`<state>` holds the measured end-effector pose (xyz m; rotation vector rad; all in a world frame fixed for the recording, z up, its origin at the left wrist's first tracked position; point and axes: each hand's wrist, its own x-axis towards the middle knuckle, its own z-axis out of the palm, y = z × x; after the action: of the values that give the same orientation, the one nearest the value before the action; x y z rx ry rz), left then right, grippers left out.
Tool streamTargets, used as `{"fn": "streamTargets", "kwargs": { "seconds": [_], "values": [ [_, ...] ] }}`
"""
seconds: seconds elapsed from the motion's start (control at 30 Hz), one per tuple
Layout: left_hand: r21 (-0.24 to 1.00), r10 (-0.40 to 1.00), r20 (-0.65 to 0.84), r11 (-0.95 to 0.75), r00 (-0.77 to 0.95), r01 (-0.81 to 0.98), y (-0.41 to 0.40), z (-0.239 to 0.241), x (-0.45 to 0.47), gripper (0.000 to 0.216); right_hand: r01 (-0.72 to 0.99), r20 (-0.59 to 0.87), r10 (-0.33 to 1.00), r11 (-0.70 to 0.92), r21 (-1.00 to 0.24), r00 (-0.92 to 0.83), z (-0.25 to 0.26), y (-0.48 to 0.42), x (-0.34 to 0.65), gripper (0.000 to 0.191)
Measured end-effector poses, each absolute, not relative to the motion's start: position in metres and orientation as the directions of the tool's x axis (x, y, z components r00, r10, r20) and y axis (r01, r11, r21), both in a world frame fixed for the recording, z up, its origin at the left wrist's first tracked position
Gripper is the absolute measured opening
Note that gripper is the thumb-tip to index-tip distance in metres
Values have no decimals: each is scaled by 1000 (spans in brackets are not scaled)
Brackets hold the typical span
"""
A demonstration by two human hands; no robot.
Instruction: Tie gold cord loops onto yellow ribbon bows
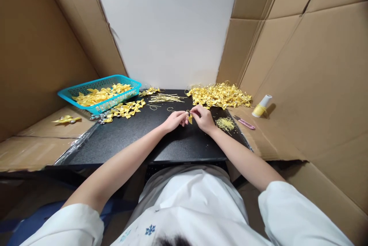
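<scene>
My left hand (176, 121) and my right hand (203, 118) meet over the middle of the black table (126, 142), fingertips nearly together. Both are closed in a pinch on a small yellow ribbon bow (190, 119), part of which hangs down between them. Any fine cord at the fingertips is too small to make out. Just beyond my hands lie a bundle of straight yellow cord pieces (166, 98) and a thin loose loop of cord (153, 106). A big heap of yellow ribbon bows (221, 95) sits behind my right hand.
At the left, a blue plastic basket (99, 83) holds many yellow bows, with more bows (126, 110) beside it. To the right are a tangle of yellow cord scraps (225, 124), a pink utility knife (246, 123) and an upright cord spool (262, 106). Cardboard walls (322, 69) enclose both sides.
</scene>
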<state>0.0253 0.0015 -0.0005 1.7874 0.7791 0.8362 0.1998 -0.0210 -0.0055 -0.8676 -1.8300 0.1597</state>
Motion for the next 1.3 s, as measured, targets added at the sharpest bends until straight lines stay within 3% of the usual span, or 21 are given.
{"fn": "streamTargets", "kwargs": {
  "seconds": [0.13, 0.33, 0.47, 0.6, 0.77, 0.9, 1.03, 1.17, 1.3],
  "values": [
    [873, 732, 269, -460, 626, 163, -3, 0, 26, 33, 458, 792, 594, 748, -481, -138, -6, -24, 197, 12],
    [700, 713, 422, -649, 560, 299, -4, 1, 22, 29, 492, 790, 611, 704, -512, -52, 2, -30, 199, 13],
    [516, 647, 538, -759, 540, 397, -4, 3, 20, 26, 628, 797, 555, 714, -310, -237, 6, -34, 205, 8],
    [364, 623, 531, -780, 574, 509, -4, 4, 19, 16, 748, 744, 555, 654, -112, -374, 9, -36, 205, 7],
    [105, 542, 536, -803, 647, 587, -6, 6, 20, 16, 820, 674, 615, 572, -22, -410, 9, -37, 201, 13],
    [-27, 526, 519, -778, 674, 628, -7, 7, 22, 18, 841, 613, 687, 537, -67, -390, 8, -36, 198, 12],
    [-45, 544, 522, -751, 657, 658, -6, 6, 22, 20, 837, 608, 729, 515, -184, -315, 6, -36, 195, 13],
    [-21, 562, 516, -747, 647, 665, -5, 5, 22, 18, 788, 593, 790, 461, -408, -156, 2, -34, 191, 8],
    [46, 575, 541, -749, 613, 661, -4, 5, 22, 16, 609, 520, 853, 434, -664, -42, -5, -25, 191, 8]
  ]
}}
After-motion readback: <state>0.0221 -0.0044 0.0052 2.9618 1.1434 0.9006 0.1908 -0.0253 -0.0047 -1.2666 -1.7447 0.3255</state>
